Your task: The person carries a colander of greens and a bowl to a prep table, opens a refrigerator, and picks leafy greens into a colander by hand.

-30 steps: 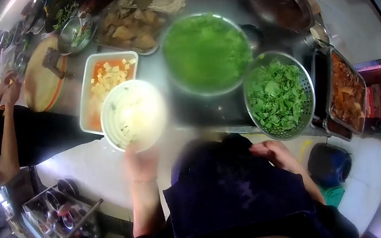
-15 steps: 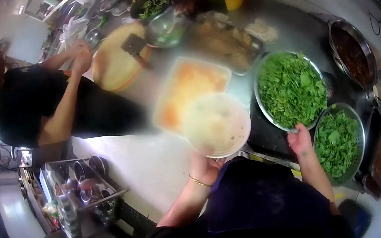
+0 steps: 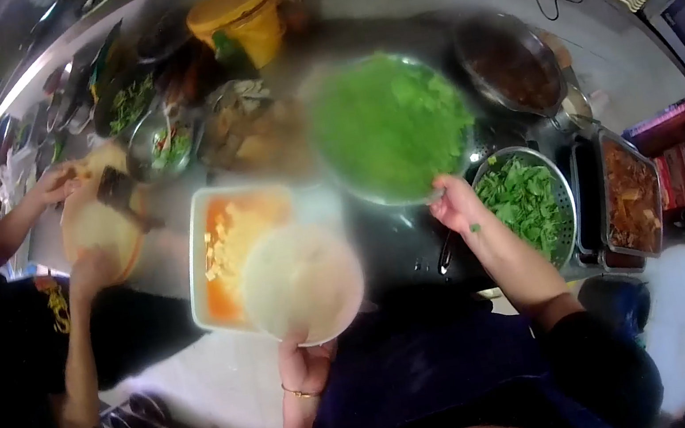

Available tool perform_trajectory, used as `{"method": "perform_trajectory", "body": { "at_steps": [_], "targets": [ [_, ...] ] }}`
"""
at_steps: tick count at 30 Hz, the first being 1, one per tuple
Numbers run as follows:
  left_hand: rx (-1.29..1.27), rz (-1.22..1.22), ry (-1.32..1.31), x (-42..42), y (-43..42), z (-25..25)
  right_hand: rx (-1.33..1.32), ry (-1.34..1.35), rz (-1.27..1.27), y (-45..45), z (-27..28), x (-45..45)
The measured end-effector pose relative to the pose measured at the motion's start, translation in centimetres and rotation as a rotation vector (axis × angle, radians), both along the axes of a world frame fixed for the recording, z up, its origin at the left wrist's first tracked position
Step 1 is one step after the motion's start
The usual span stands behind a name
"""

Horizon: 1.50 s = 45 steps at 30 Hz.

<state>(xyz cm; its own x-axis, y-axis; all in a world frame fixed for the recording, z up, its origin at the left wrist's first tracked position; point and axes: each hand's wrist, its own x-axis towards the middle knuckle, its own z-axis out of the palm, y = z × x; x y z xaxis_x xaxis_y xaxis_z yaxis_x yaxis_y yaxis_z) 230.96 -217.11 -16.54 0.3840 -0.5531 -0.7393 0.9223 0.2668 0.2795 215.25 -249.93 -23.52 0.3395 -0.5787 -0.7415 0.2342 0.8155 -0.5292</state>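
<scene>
My left hand (image 3: 305, 359) grips the near edge of a round whitish bowl (image 3: 304, 283). The bowl overlaps the corner of a white rectangular tub (image 3: 197, 277) that holds pale pieces in orange liquid. My right hand (image 3: 455, 203) is closed on the near rim of a wide metal basin (image 3: 380, 199). Chopped leafy greens (image 3: 391, 125) fill this basin, their far-left part blurred. Just right of that hand stands a perforated metal colander (image 3: 572, 218) with more greens in it.
A dark pot (image 3: 515, 61) stands behind the basin, and a tray of brown food (image 3: 631, 195) at the right. On the left a co-worker's hand (image 3: 91, 267) is over a round cutting board (image 3: 75, 225) with a cleaver (image 3: 115, 192). A yellow bucket (image 3: 241, 28) stands at the back.
My view has turned to the right. The basin has shifted away from the colander with my right hand on its rim. The co-worker's hands have moved apart, one down to the cutting board.
</scene>
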Motion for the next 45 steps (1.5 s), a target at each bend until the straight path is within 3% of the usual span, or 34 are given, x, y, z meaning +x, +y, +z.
{"method": "perform_trajectory", "body": {
  "at_steps": [4,12,13,15,17,25,30,34,36,38,42,44,45],
  "targets": [
    [0.011,0.016,0.004,1.2,-1.4,-0.1,-0.043,-0.022,0.044,-6.6,-1.2,3.0],
    [0.083,0.006,-0.107,2.9,-3.1,-0.4,-0.113,-0.064,-0.193,-19.6,-5.4,9.5],
    [0.091,-0.016,-0.111,3.1,-3.2,-0.1,-0.176,-0.022,-0.141,-22.0,-8.4,9.6],
    [0.176,-0.072,-0.123,3.5,-1.1,-2.0,-0.065,0.046,-0.112,-22.7,-7.2,10.4],
    [0.196,-0.096,-0.163,3.8,-1.1,-2.0,0.005,-0.017,-0.048,-26.0,-11.2,10.4],
    [0.186,-0.182,-0.179,3.5,-4.4,-2.0,-0.101,-0.079,0.025,-23.8,-7.0,8.7],
    [0.185,-0.228,-0.181,3.0,-4.2,-3.0,-0.49,0.136,0.206,-14.0,-0.4,3.2],
    [0.169,-0.283,-0.123,2.0,-3.5,-4.0,-0.756,0.329,0.478,-9.3,0.5,-1.2],
    [0.174,-0.519,-0.516,1.5,-1.2,-7.0,-0.981,0.424,0.562,-8.7,-1.1,-1.5],
    [0.13,-0.28,-0.091,0.3,-2.2,-4.3,-1.378,0.554,0.631,-8.1,1.4,1.5],
    [0.156,-0.211,-0.244,-1.9,-0.4,-3.4,-1.669,0.746,0.945,-11.3,1.5,11.2],
    [0.091,-0.293,-0.3,-2.4,4.3,-6.0,-1.805,0.968,1.232,-13.7,1.2,17.0],
    [0.214,-0.272,-0.305,-3.3,4.2,-4.6,-1.966,0.945,1.226,-15.6,-0.8,19.1]
  ]
}}
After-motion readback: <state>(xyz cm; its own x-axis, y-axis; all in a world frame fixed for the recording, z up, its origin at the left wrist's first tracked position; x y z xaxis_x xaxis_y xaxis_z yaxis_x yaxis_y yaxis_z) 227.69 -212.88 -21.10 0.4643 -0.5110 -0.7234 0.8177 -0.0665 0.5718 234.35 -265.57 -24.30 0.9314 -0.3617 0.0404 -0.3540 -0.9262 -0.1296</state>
